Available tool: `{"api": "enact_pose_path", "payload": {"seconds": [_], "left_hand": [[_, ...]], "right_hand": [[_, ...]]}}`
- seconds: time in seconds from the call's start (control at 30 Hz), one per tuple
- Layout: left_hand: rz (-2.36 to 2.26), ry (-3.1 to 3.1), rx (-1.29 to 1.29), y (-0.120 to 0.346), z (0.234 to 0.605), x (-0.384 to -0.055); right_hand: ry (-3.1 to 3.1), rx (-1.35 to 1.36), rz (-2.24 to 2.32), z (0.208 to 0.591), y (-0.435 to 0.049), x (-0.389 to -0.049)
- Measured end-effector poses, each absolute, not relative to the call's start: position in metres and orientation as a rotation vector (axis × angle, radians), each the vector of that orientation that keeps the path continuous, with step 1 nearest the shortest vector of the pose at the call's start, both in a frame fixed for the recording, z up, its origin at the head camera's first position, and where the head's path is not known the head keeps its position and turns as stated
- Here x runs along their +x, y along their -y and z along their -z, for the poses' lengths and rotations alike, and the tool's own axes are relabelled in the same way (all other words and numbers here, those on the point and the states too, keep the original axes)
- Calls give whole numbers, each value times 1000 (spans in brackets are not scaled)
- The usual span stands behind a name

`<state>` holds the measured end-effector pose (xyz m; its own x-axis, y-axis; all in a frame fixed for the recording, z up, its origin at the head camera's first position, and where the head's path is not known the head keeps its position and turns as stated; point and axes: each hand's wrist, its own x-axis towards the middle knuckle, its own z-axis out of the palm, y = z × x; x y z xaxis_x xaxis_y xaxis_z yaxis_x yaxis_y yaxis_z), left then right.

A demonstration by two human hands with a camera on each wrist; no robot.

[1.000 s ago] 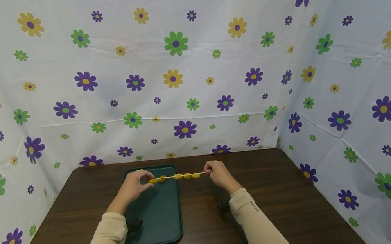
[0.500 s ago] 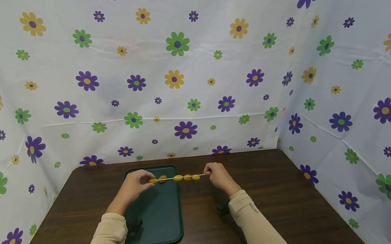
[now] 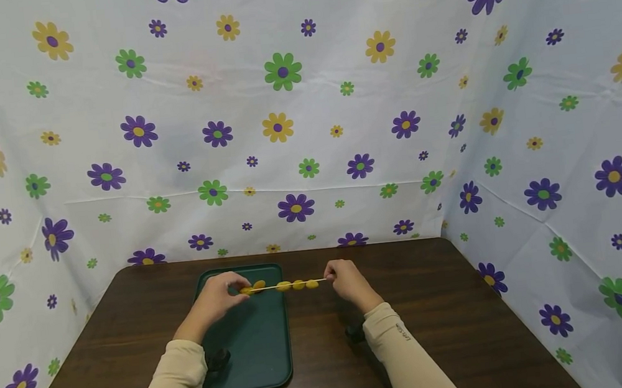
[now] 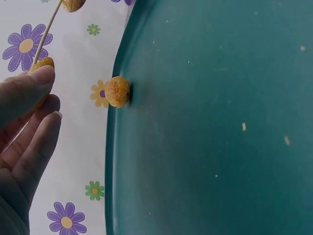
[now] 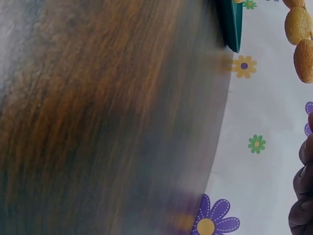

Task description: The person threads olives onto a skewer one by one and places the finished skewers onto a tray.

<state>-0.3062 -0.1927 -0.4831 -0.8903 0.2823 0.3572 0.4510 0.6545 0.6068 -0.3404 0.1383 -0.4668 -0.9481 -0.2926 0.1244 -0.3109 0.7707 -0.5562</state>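
Observation:
A thin wooden skewer [image 3: 268, 287] stretches level between the two hands, with three small golden potato-like balls [image 3: 298, 284] threaded along its middle. My left hand [image 3: 217, 300] pinches another such ball [image 4: 44, 63] between thumb and fingers, against the skewer's left end; how far the tip has entered is hidden. At the right end, my right hand [image 3: 349, 281] grips the bare stick between thumb and curled fingers. In the right wrist view only those knuckles [image 5: 305, 181] show at the edge, below the threaded balls. One loose ball [image 4: 118, 91] rests by the rim inside the green tray.
The dark green tray [image 3: 258, 349] lies on the left half of a dark wooden table [image 3: 435, 319]. Small crumbs [image 4: 244, 127] dot its surface. A white flower-print cloth [image 3: 307, 94] hangs behind the table and along both sides.
My left hand has shifted slightly right with its pinched ball, closer to the threaded ones. My right hand stays nearly still. The head view has tilted a little.

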Motion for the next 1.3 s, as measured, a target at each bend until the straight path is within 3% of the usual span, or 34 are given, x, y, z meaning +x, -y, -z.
{"api": "enact_pose_path", "payload": {"seconds": [1.3], "left_hand": [[1097, 2692, -586, 190, 482, -303]], "right_hand": [[2953, 452, -916, 465, -128, -333]]}}
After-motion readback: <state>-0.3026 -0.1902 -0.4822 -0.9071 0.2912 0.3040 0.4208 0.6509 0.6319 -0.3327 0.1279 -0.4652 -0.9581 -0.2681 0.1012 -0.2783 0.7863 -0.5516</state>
